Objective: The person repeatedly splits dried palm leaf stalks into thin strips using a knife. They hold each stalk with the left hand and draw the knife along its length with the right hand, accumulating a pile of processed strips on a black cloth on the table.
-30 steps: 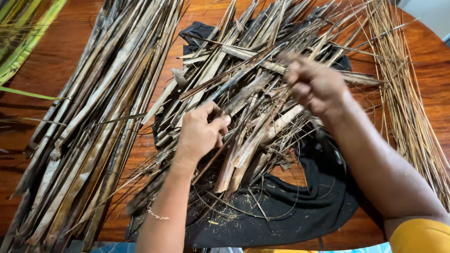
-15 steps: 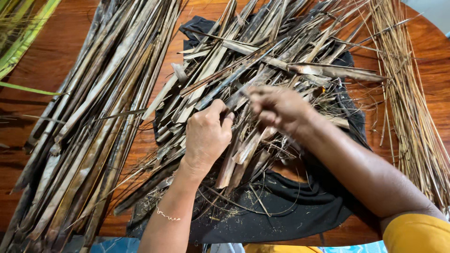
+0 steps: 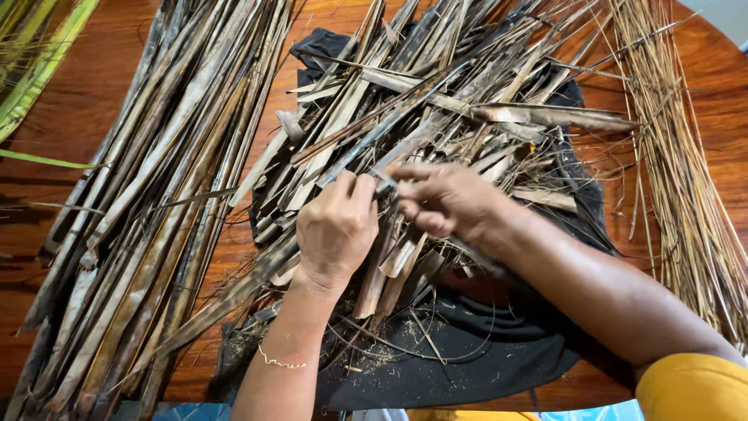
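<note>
Reddish wooden surface [image 3: 717, 86]; left hand [image 3: 336, 226], right hand [image 3: 444, 199] both pinch one dried brown leaf strip [image 3: 386, 183] over heap, stripping it.

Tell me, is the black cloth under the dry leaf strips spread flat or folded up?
Mostly spread. The black cloth lies open on the brown wooden table, under the middle pile of dry leaf strips; its far edge looks bunched.

Reddish wooden table [image 3: 705, 74] bearing dried leaf strips [image 3: 148, 210], thin straw-coloured ribs [image 3: 678, 156], black cloth [image 3: 483, 351].
</note>
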